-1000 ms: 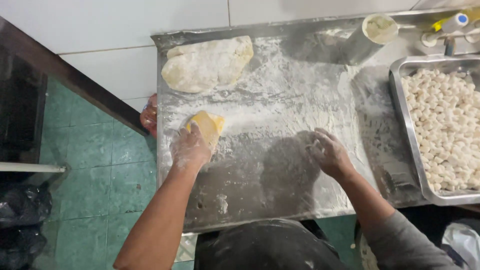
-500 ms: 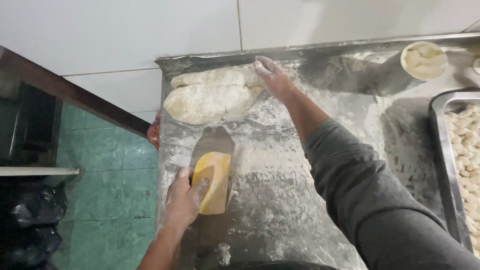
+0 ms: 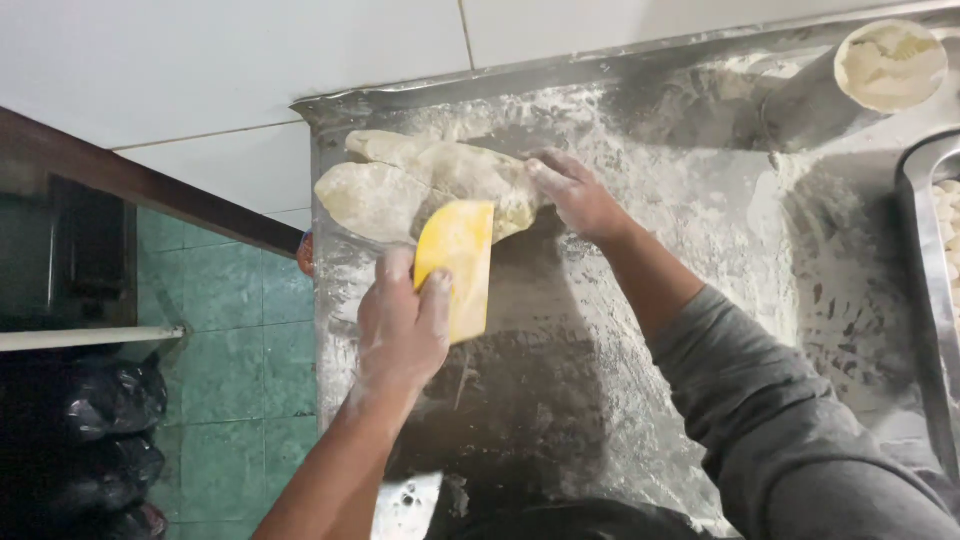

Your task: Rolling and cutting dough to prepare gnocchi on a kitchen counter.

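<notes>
Left hand (image 3: 400, 325) grips yellow dough scraper (image 3: 458, 262), now pushed up to dough slab (image 3: 425, 185) at 11 o'clock of floured bench (image 3: 680, 230); right hand (image 3: 575, 195) has reached over, fingers pressing dough's right end – gathering started

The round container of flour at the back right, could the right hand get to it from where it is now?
Probably yes. The right hand rests on the dough, and the floured steel table between it and the round container looks bare. It would first have to let go of the dough.
</notes>
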